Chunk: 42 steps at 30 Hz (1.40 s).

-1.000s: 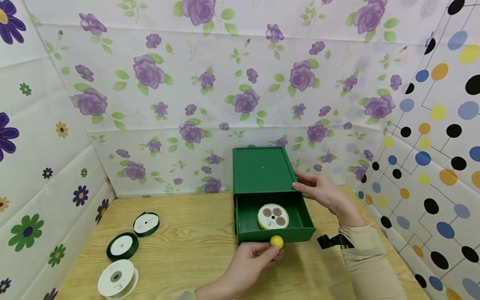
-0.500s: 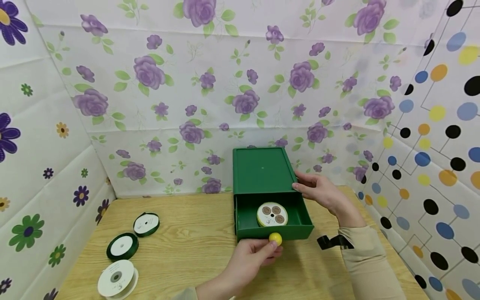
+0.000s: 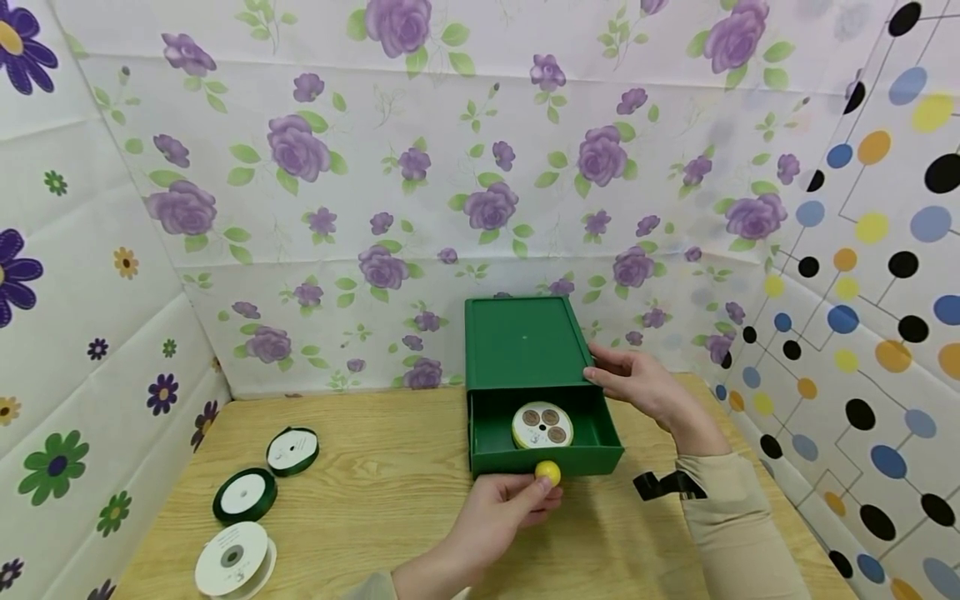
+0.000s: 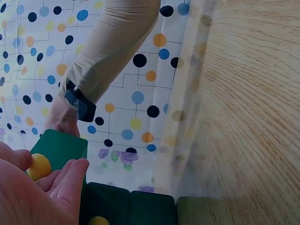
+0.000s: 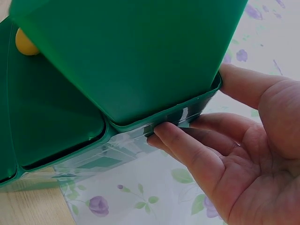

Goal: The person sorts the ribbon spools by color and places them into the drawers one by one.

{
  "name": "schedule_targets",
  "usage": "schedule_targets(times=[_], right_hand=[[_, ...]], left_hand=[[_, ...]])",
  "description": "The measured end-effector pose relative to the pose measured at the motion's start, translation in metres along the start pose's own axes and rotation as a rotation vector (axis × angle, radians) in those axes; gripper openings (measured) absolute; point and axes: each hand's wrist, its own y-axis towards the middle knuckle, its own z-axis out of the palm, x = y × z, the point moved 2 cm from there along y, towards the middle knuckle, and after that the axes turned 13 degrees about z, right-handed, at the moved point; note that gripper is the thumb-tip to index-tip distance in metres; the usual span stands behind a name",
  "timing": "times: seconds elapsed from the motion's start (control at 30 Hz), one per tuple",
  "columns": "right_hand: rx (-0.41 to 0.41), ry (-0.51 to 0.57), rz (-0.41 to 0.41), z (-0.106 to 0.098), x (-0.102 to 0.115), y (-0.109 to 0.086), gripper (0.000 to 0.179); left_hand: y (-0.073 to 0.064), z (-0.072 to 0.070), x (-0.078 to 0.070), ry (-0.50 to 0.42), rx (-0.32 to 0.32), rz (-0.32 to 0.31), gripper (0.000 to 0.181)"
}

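Observation:
A green drawer cabinet (image 3: 525, 337) stands against the back wall, its top drawer (image 3: 588, 461) pulled partway out. Inside that drawer lies a white-faced ribbon spool (image 3: 543, 427) with a yellow edge and several round brown stickers. My left hand (image 3: 491, 515) pinches the drawer's yellow knob (image 3: 548, 472) between thumb and fingers, also seen in the left wrist view. My right hand (image 3: 647, 388) rests at the cabinet's upper right edge. In the right wrist view, its thumb is at the top corner and the fairly straight fingers press the taped side.
On the left of the wooden table (image 3: 375, 467) lie two dark green ribbon spools (image 3: 292, 448) and a large white spool (image 3: 232, 557). More green drawers (image 4: 110, 201) sit below the opened one, with another yellow knob (image 4: 99, 220). Patterned cloth walls (image 3: 375, 208) surround the table.
The drawer, with the spool in it, has slid slightly inward, my left hand moving along on the knob. My right hand has stayed at the cabinet's edge.

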Motion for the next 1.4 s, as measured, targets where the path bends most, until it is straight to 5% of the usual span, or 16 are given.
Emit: schedule_targets(times=[1.4], right_hand=[[-0.001, 0.006, 0.007, 0.000, -0.001, 0.000, 0.078]], left_hand=[[0.029, -0.013, 0.004, -0.018, -0.036, 0.008, 0.041]])
